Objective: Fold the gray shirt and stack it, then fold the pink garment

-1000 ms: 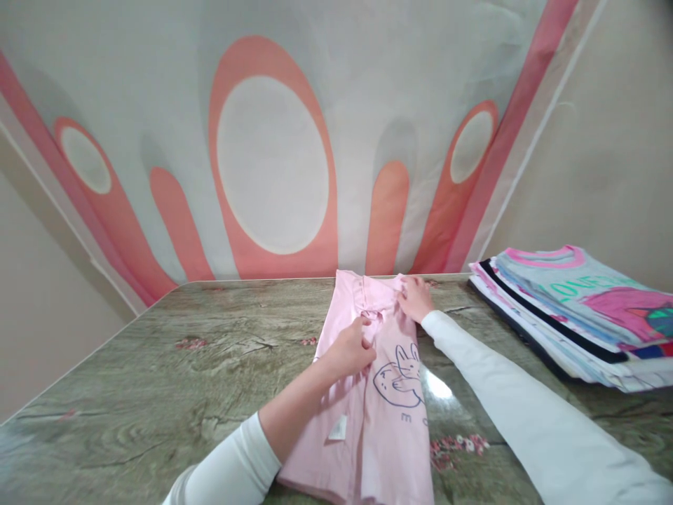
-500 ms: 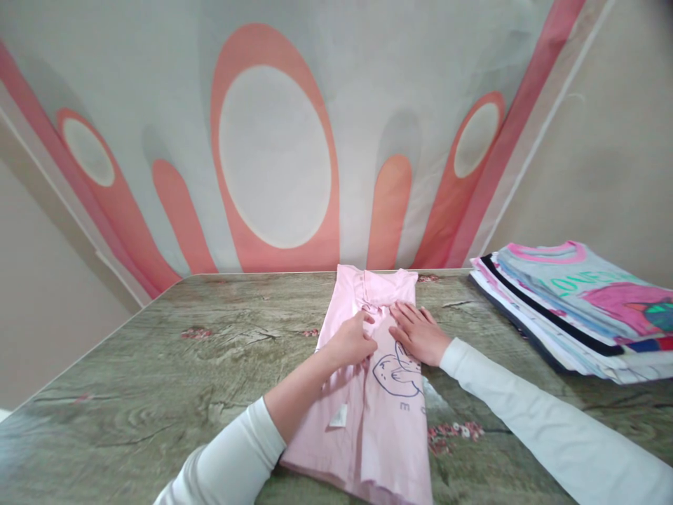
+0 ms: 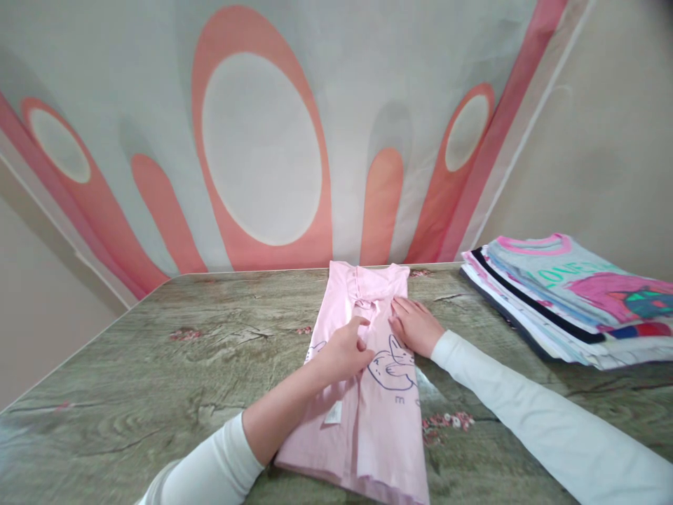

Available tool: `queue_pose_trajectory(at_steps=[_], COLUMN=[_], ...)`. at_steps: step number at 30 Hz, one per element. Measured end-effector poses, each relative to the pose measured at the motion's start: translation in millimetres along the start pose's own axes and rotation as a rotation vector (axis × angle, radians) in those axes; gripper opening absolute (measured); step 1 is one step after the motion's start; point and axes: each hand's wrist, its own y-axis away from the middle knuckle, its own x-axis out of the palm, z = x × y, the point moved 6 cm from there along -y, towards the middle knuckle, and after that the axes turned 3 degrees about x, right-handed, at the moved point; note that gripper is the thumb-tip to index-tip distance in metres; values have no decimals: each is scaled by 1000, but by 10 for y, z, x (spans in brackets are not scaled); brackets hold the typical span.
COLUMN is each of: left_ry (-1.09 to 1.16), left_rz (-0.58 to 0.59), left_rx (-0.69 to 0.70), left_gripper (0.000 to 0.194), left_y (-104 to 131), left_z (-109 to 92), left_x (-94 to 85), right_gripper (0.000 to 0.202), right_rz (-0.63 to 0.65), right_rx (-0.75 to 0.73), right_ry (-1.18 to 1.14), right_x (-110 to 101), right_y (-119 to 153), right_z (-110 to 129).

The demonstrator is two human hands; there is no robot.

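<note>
A pink T-shirt lies lengthwise on the table in a long narrow shape, its sides turned in toward the middle. Dark line drawings and a few letters show on its right half, and a small white tag on its left half. My left hand is over the shirt's middle, fingers loosely bent with the index finger and thumb apart; its fingertips are near the centre seam. My right hand rests on the shirt's upper right edge, palm down and fingers stretched out flat. Neither hand grips the cloth.
On the right of the wood-patterned tabletop is a stack of folded clothes, topped by a grey shirt with a pink collar. Behind the table's far edge hangs a grey, pink and orange backdrop.
My left hand has drawn slightly toward me, away from the collar. The right hand still lies on the shirt's edge. The whole view has shifted a little.
</note>
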Motion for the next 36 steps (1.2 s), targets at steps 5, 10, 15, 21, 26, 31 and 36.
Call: queue_pose_trajectory(at_steps=[5, 10, 15, 21, 26, 31, 36], left_ry=[58, -188, -49, 346, 378, 385, 614], left_rz=[74, -71, 29, 114, -85, -112, 111], left_rx=[-23, 142, 214, 315, 208, 285, 352], left_gripper=[47, 43, 28, 65, 18, 13, 15], left_y=[79, 145, 221, 228, -41, 139, 421], left_z=[30, -118, -622, -1464, -1443, -1466, -1634], left_x=[31, -67, 130, 821, 883, 674, 739], right_gripper=[52, 49, 41, 39, 37, 32, 26], right_rz=[114, 38, -88, -189, -184, -204, -248], right_rx=[29, 52, 83, 298, 546, 779, 936], right_ry=[-20, -73, -153, -128, -143, -127, -202], right_x=[126, 117, -1, -225, -187, -152, -217], right_y=[-89, -112, -288, -989, -1197, -979, -780], right_z=[-132, -167, -205, -433, -906, -1549, -2049])
